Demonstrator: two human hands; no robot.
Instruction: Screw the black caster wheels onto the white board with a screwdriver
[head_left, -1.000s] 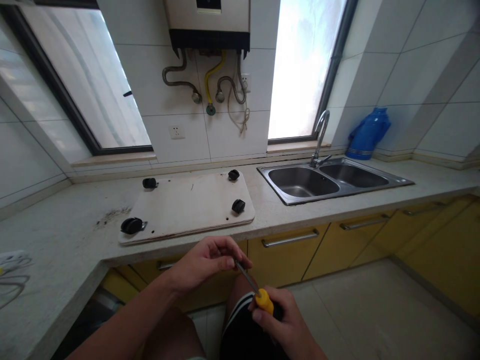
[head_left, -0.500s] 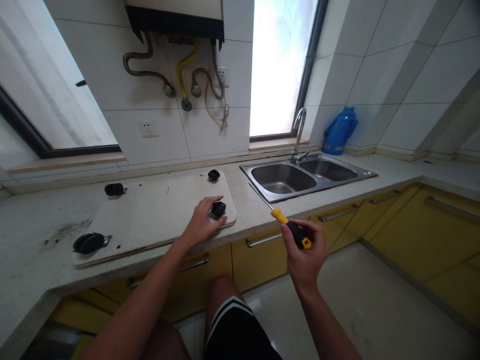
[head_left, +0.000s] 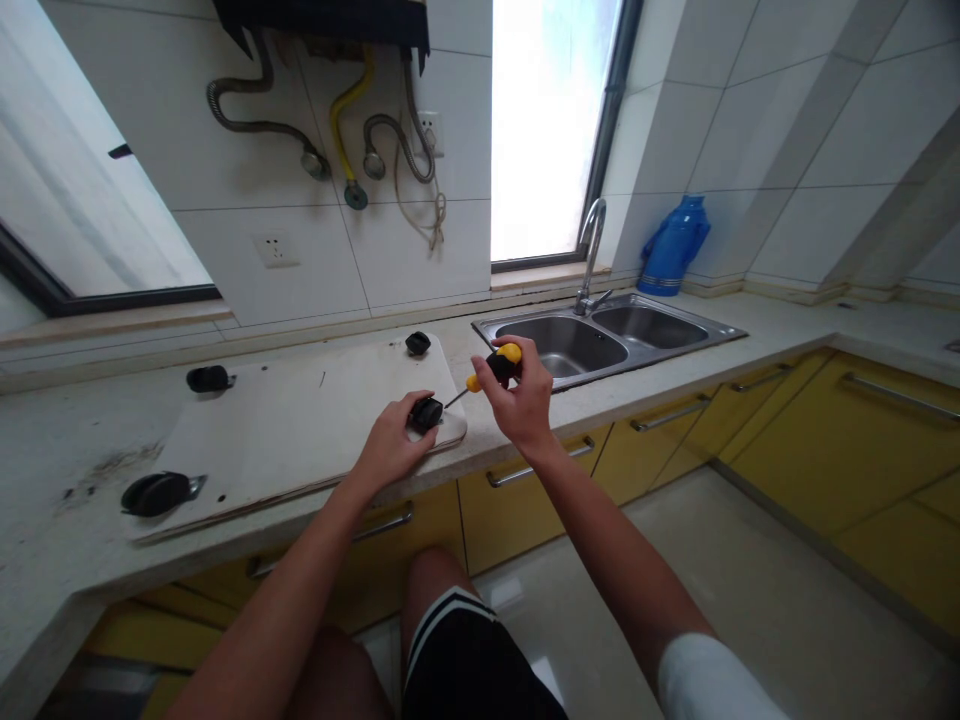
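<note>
My left hand [head_left: 394, 447] grips a black caster wheel [head_left: 426, 413] at the near right corner of a white board [head_left: 300, 410], thumb and fingers on either side. In my right hand [head_left: 520, 400] is a yellow and black screwdriver [head_left: 504, 363], its handle wrapped by my fingers. The shaft slants down to the left, and its tip is beside the caster; whether it touches a screw is too small to tell. Other black casters sit at the board's far right [head_left: 418, 344], far left [head_left: 210, 378] and near left [head_left: 161, 493] corners.
The board lies on a pale countertop [head_left: 75, 430] with dark dirt at left. A steel double sink [head_left: 570, 345] with a faucet [head_left: 592, 255] is at right, a blue thermos [head_left: 673, 248] behind it. Yellow drawers [head_left: 540, 500] with bar handles run below the counter edge.
My right hand has moved left and up, turning the screwdriver so its tip points down at the caster instead of away toward the sink. My left hand stays on the caster.
</note>
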